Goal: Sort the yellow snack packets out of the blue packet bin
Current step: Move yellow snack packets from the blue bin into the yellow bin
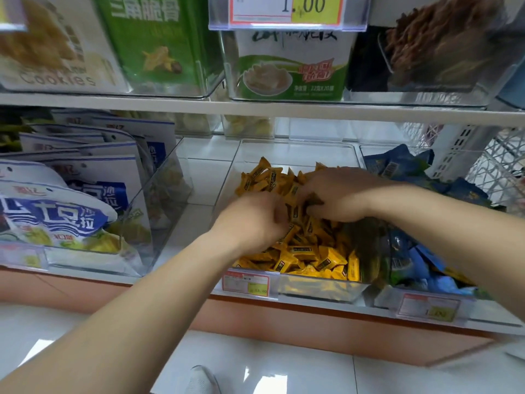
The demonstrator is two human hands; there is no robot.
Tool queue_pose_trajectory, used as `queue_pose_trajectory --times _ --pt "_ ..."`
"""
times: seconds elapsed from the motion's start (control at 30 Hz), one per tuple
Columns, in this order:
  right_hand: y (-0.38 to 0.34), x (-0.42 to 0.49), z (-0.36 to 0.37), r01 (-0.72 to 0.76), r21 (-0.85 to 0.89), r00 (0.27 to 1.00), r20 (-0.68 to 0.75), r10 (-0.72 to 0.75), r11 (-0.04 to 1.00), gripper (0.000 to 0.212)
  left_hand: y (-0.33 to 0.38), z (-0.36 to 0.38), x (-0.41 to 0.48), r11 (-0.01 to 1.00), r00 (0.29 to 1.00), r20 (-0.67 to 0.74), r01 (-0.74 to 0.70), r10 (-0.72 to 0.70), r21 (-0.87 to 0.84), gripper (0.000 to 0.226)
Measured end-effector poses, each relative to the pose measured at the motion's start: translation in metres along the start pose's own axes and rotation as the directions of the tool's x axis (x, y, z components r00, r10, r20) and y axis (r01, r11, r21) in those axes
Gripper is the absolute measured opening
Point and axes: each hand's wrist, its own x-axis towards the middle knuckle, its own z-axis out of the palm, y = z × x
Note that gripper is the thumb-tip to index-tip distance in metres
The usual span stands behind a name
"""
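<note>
Both hands down in the middle clear bin (295,152) on the lower shelf (199,180). Left hand (255,220) knuckles up, fingers tucked into the heap of yellow snack packets (312,257); too blurred to tell whether clamped on any. Right hand (338,194) in from the right, fingers curled round a few packets at the top of the heap, fingertips almost meeting the left's. Dark label panel on each yellow packet, print too small to read.

Just beside on the right, the blue packet bin (380,149), stuffed with blue packets (397,163), barcodes showing on some. A streak of yellow among the blue near its front, hard to make out. Right forearm lying across that bin.

Red-bordered price tag (245,284) clipped at the front of the clear bin, figures blurred; a similar tag (429,307) before the blue one.

To the left, white-and-blue bags (85,220) marked "沙拉". On the shelf above: a box (56,78) reading "Cookies", a green box (145,12) reading "三角脆骨", and an overhead price tag (287,9) reading "1.00".
</note>
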Motion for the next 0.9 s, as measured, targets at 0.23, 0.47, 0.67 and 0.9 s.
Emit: queue_pose_trajectory --times 0.23,0.47,0.67,0.9 --pt "-0.025 -0.009 0.021 -0.134 -0.196 0.833 0.509 0.218 0.971 0.085 0.000 0.013 -0.008 0.968 0.916 0.320 0.204 -0.242 0.148 0.057" --pt "-0.025 0.017 0.047 -0.357 0.072 0.794 0.548 0.262 0.931 0.116 -0.009 0.023 -0.011 0.935 0.806 0.480 0.341 -0.346 0.102 0.113" --pt "-0.026 0.021 0.051 -0.406 0.168 0.790 0.558 0.253 0.898 0.122 -0.004 0.025 -0.008 0.927 0.826 0.447 0.374 -0.343 0.020 0.106" --pt "-0.020 0.015 0.049 -0.594 0.538 0.765 0.607 0.213 0.598 0.078 -0.013 0.029 -0.003 0.811 0.827 0.442 0.502 -0.348 -0.300 0.082"
